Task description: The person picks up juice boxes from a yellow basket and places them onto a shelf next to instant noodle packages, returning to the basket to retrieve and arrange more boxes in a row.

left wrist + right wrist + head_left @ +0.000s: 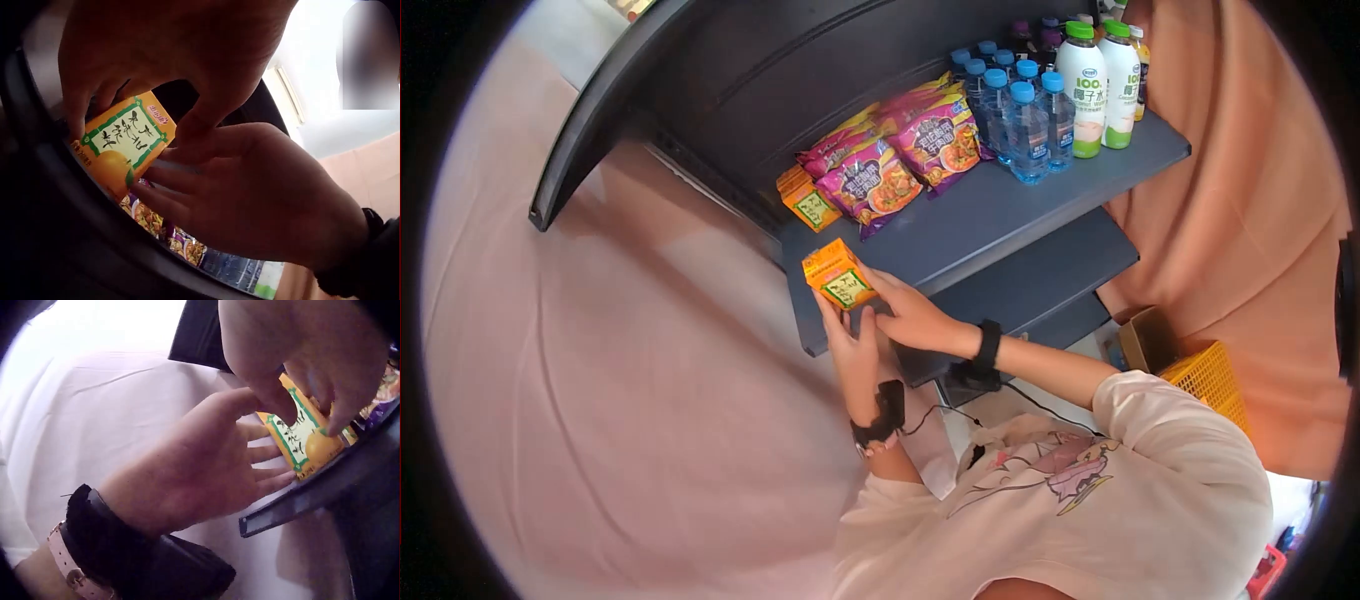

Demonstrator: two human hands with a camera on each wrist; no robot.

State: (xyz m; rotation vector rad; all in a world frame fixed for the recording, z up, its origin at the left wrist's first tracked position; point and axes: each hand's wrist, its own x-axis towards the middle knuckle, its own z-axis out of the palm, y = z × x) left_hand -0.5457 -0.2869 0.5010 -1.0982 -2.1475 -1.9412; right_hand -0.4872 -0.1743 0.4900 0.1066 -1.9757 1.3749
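An orange drink carton [840, 275] with a green-framed label and a pictured orange fruit is held tilted between both hands, close over the shelf's near left end. My left hand [855, 362] grips it from the left side, fingers along one edge. From the right, my right hand [922, 318] holds the opposite side. In the left wrist view, the carton's front [128, 140] shows between left fingers and thumb, with the right hand [250, 187] at its lower edge. The right wrist view shows the left fingertips at the carton's side [303, 440].
On the dark shelf [1020, 225] another orange carton [810, 205] stands beside purple noodle packs [870, 185]. Blue-capped water bottles [1028, 130] and green-capped white bottles [1085, 95] stand farther right. Lower shelves [1040, 275] lie beneath. A yellow basket [1210, 385] and cardboard box [1148, 340] are at right.
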